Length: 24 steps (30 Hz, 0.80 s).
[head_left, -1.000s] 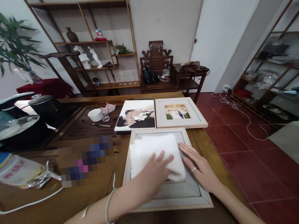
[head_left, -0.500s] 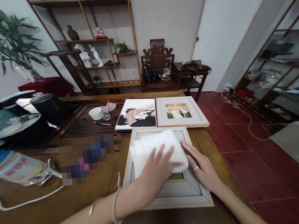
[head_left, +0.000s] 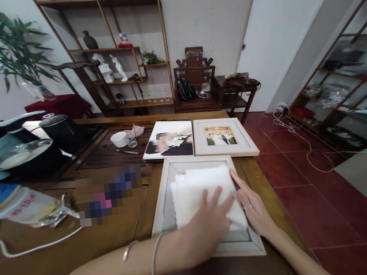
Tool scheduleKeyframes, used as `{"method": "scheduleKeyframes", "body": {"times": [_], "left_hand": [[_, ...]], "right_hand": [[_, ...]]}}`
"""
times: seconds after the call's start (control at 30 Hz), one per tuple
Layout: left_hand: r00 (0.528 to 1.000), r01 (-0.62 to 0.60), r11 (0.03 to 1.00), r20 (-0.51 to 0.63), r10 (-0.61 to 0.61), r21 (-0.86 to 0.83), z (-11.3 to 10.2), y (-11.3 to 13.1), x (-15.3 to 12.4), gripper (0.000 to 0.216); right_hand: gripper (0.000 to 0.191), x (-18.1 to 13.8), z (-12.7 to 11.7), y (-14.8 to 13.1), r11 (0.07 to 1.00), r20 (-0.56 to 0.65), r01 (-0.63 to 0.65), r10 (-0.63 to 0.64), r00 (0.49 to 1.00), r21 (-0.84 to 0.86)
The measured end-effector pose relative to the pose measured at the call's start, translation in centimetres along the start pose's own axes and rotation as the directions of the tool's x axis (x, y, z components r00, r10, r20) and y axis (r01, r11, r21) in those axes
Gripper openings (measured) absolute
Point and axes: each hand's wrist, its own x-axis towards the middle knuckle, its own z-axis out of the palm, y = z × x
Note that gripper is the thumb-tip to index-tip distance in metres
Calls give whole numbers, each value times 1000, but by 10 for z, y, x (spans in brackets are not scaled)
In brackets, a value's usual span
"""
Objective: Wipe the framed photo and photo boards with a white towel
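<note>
A pale wooden picture frame (head_left: 165, 200) lies flat on the brown wooden table (head_left: 67, 254) in front of me. A folded white cloth (head_left: 199, 187) covers most of its glass. My left hand (head_left: 208, 228) presses flat on the cloth's near part, fingers stretched out and apart. My right hand (head_left: 254, 209) rests on the frame's right side, fingers straight and touching the cloth's right edge; it wears a ring. Neither hand grips anything.
Beyond the frame lie an unframed photo print (head_left: 169, 140) and a second light frame (head_left: 223, 138). A white cup (head_left: 119, 139), black pots (head_left: 57, 126) and a plastic packet (head_left: 18, 204) with a white cable stand at left. Red tiled floor (head_left: 313, 211) lies right of the table edge.
My left hand has slid the cloth to the right and toward me across the frame, covering the picture strip that showed before. The right hand stayed at the frame's right side.
</note>
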Motion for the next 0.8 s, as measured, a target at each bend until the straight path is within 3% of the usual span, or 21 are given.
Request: {"method": "scheduleKeyframes", "body": {"times": [0.1,0.17,0.23,0.33,0.4,0.47,0.6,0.7,0.8], "left_hand": [[999,-46,999,2,46,-9,-7,15,-24,20],[996,-44,997,77,49,-64,-15,16,-37,20],[980,38,992,197,-13,-122,-20,9,-45,31],[926,266,959,302,-225,-99,-22,-17,-47,54],[894,397,916,248,-374,-52,-19,-38,-42,64],[886,453,891,135,-444,-45,-15,-57,-35,65],[951,308,948,11,-308,-82,-3,-69,-19,68],[982,187,980,29,-186,-60,8,-58,-13,50],[980,172,982,116,-162,-79,9,-37,-17,43]], "right_hand": [[50,1,0,1,1000,18,-2,3,1000,-19],[49,1,-1,1,999,29,4,-3,1000,-34],[48,1,-1,1,998,41,15,-13,999,-55],[47,2,-1,-1,995,59,42,-37,998,-86],[46,3,-2,-1,994,60,63,-58,997,-93],[45,4,-2,-1,993,60,78,-72,996,-90],[42,4,-2,-1,995,61,68,-63,996,-70],[42,3,-2,-1,998,53,35,-32,998,-55],[44,3,-2,-2,999,57,29,-27,998,-42]]}}
